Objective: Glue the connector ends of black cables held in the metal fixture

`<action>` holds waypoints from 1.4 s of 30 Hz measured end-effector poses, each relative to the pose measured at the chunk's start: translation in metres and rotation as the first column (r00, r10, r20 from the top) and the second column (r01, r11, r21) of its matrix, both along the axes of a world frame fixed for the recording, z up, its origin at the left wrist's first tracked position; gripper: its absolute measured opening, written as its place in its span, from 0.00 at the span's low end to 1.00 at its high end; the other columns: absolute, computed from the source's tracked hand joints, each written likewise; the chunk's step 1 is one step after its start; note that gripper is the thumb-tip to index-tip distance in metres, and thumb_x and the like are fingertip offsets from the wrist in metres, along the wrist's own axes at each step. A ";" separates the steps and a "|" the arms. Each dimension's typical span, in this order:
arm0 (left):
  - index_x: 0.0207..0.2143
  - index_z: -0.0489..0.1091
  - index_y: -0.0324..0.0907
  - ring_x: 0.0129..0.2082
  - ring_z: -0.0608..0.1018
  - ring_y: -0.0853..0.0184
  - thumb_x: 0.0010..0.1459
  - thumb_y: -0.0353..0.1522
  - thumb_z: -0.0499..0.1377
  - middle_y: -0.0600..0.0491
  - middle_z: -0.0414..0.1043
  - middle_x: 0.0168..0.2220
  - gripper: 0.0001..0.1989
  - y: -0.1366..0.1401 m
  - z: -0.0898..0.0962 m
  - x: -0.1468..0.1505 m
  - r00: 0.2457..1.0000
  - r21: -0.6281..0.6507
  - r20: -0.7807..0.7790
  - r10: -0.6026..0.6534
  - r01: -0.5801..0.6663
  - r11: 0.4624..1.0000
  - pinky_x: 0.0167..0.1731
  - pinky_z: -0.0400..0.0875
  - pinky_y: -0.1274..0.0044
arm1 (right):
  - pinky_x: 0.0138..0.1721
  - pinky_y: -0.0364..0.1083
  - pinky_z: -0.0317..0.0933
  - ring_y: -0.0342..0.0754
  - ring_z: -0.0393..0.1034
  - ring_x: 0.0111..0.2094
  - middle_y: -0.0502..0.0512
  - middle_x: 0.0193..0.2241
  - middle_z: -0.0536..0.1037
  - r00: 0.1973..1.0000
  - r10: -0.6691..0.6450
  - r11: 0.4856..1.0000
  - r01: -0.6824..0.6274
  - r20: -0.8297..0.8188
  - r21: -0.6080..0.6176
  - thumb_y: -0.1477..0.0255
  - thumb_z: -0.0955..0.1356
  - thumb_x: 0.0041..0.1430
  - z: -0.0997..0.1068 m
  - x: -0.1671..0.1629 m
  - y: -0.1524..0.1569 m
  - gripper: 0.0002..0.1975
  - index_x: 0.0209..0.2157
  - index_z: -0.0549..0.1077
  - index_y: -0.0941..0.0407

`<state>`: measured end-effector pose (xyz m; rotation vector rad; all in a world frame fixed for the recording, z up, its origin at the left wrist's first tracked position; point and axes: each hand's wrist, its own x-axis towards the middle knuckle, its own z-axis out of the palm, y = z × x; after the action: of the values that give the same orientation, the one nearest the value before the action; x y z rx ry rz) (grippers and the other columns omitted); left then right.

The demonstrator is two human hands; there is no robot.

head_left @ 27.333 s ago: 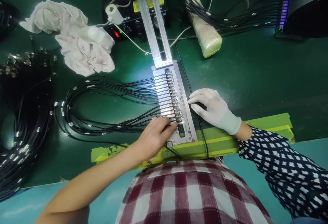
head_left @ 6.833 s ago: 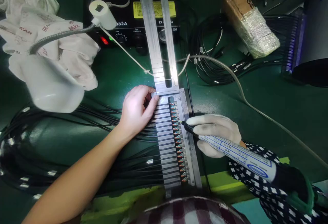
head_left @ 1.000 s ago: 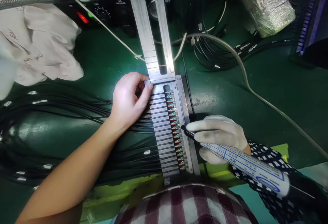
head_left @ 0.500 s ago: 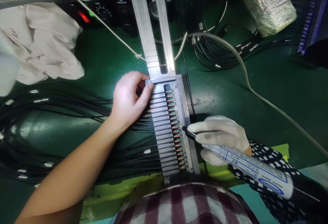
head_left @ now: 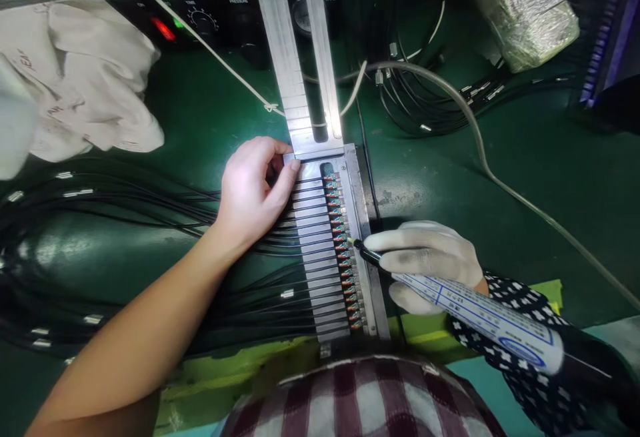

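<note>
My right hand [head_left: 435,257], in a white glove, grips a dispensing syringe [head_left: 490,313] with a printed blue-and-white label and a black nozzle end. Its thin tip is over a row of small green circuit boards [head_left: 343,247] in a slotted metal fixture [head_left: 311,170]; whether it touches one I cannot tell. Black cables [head_left: 160,213] lie across the fixture from the left, their ends at the boards with orange wires. Bare and closed, my left hand [head_left: 250,197] pinches the fixture's far left corner, thumb on top; its other fingertips are partly hidden.
A black dispenser unit [head_left: 225,17] with a lit red switch stands behind. A hinged-looking metal frame [head_left: 280,57] extends from the fixture toward it. White cloth [head_left: 100,83] lies at left, coiled cables [head_left: 415,103] and a wrapped bundle [head_left: 530,17] at right. A grey tube [head_left: 480,130] crosses the bench.
My right hand and the syringe have shifted slightly away from me and to the left, the tip moving a little along the board row. My left hand stays on the fixture's corner.
</note>
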<state>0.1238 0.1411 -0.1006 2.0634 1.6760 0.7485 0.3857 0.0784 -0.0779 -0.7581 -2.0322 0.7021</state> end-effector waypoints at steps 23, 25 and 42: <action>0.35 0.66 0.48 0.31 0.72 0.63 0.63 0.41 0.54 0.54 0.66 0.28 0.08 -0.001 0.001 0.000 1.000 -0.024 0.002 0.015 -0.015 1.000 0.35 0.66 0.68 | 0.29 0.45 0.74 0.45 0.76 0.28 0.55 0.40 0.82 0.999 -0.004 1.000 0.005 0.035 -0.029 0.73 0.70 0.56 0.002 0.005 -0.015 0.07 0.38 0.72 0.54; 0.35 0.66 0.47 0.31 0.71 0.63 0.63 0.40 0.55 0.54 0.66 0.28 0.08 -0.001 0.000 0.000 1.000 -0.020 -0.003 0.014 -0.014 1.000 0.35 0.66 0.68 | 0.29 0.46 0.73 0.45 0.76 0.28 0.56 0.40 0.82 1.000 -0.002 1.000 0.003 0.030 -0.026 0.74 0.70 0.56 0.002 0.005 -0.015 0.06 0.37 0.72 0.55; 0.38 0.69 0.44 0.30 0.70 0.69 0.65 0.42 0.52 0.55 0.66 0.29 0.13 -0.001 -0.001 -0.002 0.997 -0.009 -0.071 -0.008 0.007 1.000 0.33 0.68 0.69 | 0.28 0.45 0.74 0.45 0.76 0.27 0.55 0.39 0.82 1.000 -0.020 1.000 0.020 -0.022 -0.023 0.74 0.69 0.55 -0.002 0.005 -0.020 0.06 0.37 0.73 0.54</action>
<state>0.1213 0.1405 -0.1012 2.1120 1.7052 0.6717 0.3911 0.0585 -0.0800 -0.7795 -1.9971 0.7201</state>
